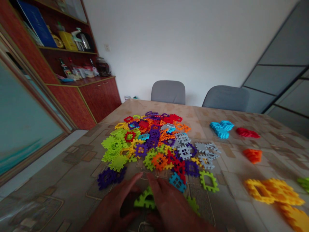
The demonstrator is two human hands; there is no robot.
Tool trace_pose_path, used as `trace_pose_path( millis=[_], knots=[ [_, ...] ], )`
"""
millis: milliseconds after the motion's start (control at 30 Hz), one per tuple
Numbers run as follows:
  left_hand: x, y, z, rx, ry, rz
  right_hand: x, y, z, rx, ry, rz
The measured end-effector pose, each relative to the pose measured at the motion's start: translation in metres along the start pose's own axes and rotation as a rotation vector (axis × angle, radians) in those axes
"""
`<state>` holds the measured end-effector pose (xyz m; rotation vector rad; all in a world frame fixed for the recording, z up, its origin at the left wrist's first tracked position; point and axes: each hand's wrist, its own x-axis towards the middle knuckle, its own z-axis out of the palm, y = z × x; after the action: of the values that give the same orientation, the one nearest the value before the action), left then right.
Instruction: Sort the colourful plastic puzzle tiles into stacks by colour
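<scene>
My left hand [118, 201] is low in the middle of the view, its fingers stretched forward and its thumb apart. My right hand [169, 200] lies beside it, fingers also extended, their tips close to the left ones. Between the two hands is a lime green notched plastic building piece [145, 200], its right side covered by my right hand; a firm grip on it does not show. Another lime green piece [193, 204] shows just right of my right hand. A blue window-shaped piece [177, 182] lies beyond that hand, and dark purple pieces [107, 178] lie beyond the left.
A heap of mixed-colour pieces [154, 133] covers the middle of the patterned table [79, 180]. On the right are separate groups: light blue [222, 129], red [247, 132], orange [252, 155] and yellow [275, 191]. Two grey chairs [168, 92] stand behind the far edge.
</scene>
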<state>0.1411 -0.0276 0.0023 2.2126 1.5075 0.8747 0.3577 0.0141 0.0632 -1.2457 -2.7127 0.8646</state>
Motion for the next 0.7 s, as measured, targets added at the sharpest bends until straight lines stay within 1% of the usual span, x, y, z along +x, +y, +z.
trace_pose_path(
  millis=[67, 200, 267, 367, 467, 567, 700],
  knots=[
    [-0.001, 0.001, -0.001, -0.026, -0.023, -0.033, -0.008, 0.008, 0.001, 0.056, 0.003, 0.013],
    [0.000, 0.006, -0.003, -0.128, -0.066, -0.086, -0.023, 0.022, 0.009, 0.159, 0.110, 0.020],
    [0.001, 0.007, -0.003, -0.155, -0.081, -0.100, -0.025, 0.025, 0.014, 0.171, 0.132, 0.019],
    [0.004, 0.007, -0.001, -0.146, -0.080, -0.109, -0.021, 0.024, 0.021, 0.127, 0.142, 0.022],
    [0.006, 0.002, 0.003, -0.149, -0.075, -0.100, -0.015, 0.021, 0.026, 0.085, 0.186, 0.005],
    [0.007, -0.001, 0.008, -0.166, -0.097, -0.104, -0.012, 0.020, 0.027, 0.084, 0.210, -0.008],
    [0.006, 0.001, 0.008, -0.133, -0.106, -0.098, -0.015, 0.020, 0.025, 0.129, 0.189, 0.012]
  ],
)
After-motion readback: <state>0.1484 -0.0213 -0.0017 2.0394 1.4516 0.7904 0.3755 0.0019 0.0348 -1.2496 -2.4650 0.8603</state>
